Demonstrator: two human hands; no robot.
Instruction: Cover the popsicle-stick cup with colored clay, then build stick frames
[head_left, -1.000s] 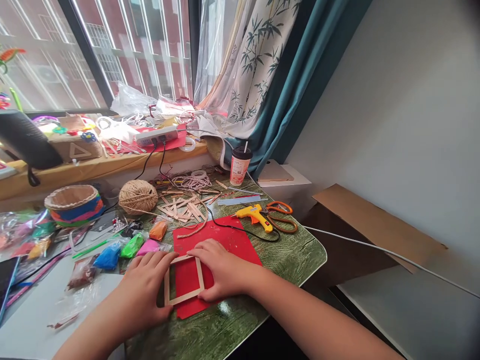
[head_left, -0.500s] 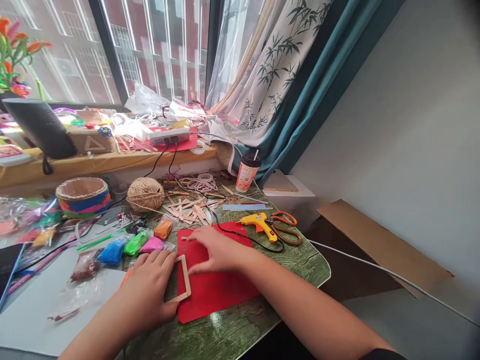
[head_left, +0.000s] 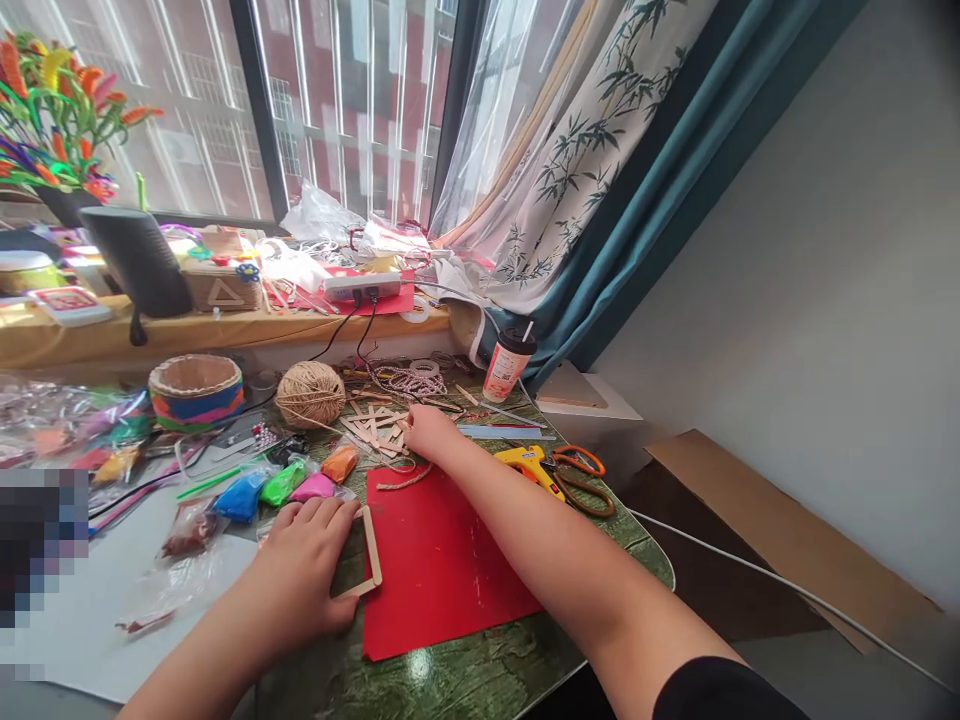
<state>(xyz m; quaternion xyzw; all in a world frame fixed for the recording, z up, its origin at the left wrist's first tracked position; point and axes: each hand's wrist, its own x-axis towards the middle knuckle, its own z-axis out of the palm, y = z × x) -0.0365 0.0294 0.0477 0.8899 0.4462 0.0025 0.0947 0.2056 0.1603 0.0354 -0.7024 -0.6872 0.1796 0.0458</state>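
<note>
My left hand (head_left: pixel 304 560) is closed on a frame of wooden craft sticks (head_left: pixel 373 547), thumb by its lower stick and fingers at its upper one. The palm hides the frame's left part. The frame lies at the left edge of a red sheet (head_left: pixel 427 570). Farther back, my right hand (head_left: pixel 431 434) is at the right side of a pile of loose craft sticks (head_left: pixel 371 428), its fingers bent down. What its fingertips hold, if anything, is hidden. A short piece of twine (head_left: pixel 405 483) rests near the sheet's back edge.
Right of my forearm lie a yellow glue gun (head_left: pixel 531 464) and orange-handled scissors (head_left: pixel 581 462). A paper cup (head_left: pixel 506 368) stands behind. On the left are a twine ball (head_left: pixel 310 394), a round box (head_left: pixel 196 392) and bagged coloured clay (head_left: pixel 240 496). A black cord crosses the table.
My right hand has moved from over the red sheet, beside the frame, forward to the craft-stick pile. My left hand keeps the frame in place. The view has shifted slightly left.
</note>
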